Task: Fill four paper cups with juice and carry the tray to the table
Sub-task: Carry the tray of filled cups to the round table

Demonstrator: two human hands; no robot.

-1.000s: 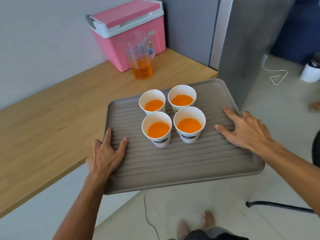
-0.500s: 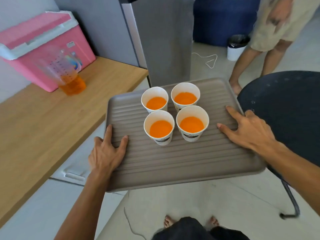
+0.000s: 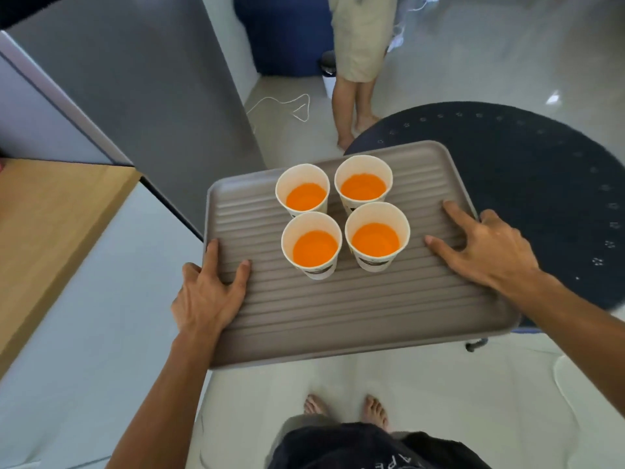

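At the left edge of the frame lies a pale wooden tabletop [image 3: 50,231], smooth and matte, with a grey cabinet panel [image 3: 142,96] beside it. The left hand [image 3: 206,299] grips the tray [image 3: 338,316] at its left rim, thumb on top, fingers [image 3: 211,255] curled over the edge. The taupe tray looks like ribbed plastic with rounded corners, held in mid-frame above the floor. Four white paper cups [image 3: 341,221] stand clustered, touching, each roughly half full of orange juice. The right hand [image 3: 487,252] clasps the right rim, fingers spread. A tilt could slide the light cups; the dark round table [image 3: 541,184] and a bystander's legs [image 3: 351,106] lie close ahead.
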